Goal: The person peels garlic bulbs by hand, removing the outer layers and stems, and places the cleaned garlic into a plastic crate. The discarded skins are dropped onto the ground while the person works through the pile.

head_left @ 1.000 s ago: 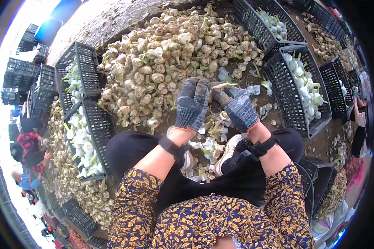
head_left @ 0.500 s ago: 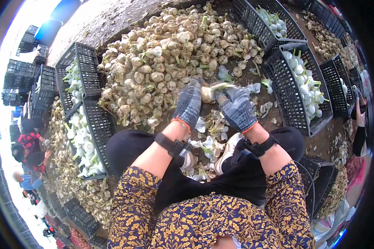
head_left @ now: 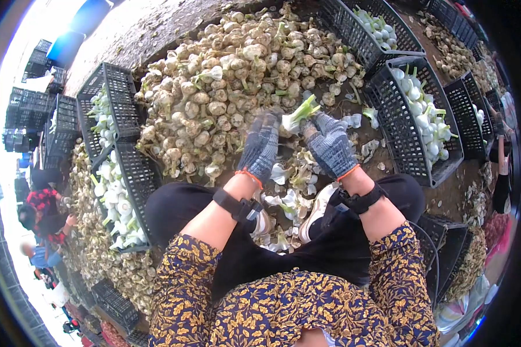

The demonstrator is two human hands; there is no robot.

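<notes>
A garlic bulb [head_left: 293, 122] with a peeled, pale neck and a green-tipped stem is between my two gloved hands. My right hand [head_left: 331, 146], in a grey knit glove, has its fingers closed on the right side of the bulb. On the other side is my left hand [head_left: 260, 144], gloved alike; its fingertips are smeared by motion, and whether they grip the bulb cannot be made out. Just beyond the hands rises a large heap of dirty, unpeeled garlic [head_left: 226, 75]. Loose white peelings [head_left: 292, 202] lie below, between my shoes.
Black crates of cleaned white garlic stand on the left [head_left: 134, 191] and right [head_left: 382, 110], with another crate [head_left: 353, 29] at the upper right. More garlic [head_left: 110, 248] is spread at the left. A person in a red checked top [head_left: 43, 199] works at far left.
The garlic bulb has turned so that its stem points up and right, showing more pale and green layers. My left fingers have blurred with motion; my right hand has stayed nearly in place.
</notes>
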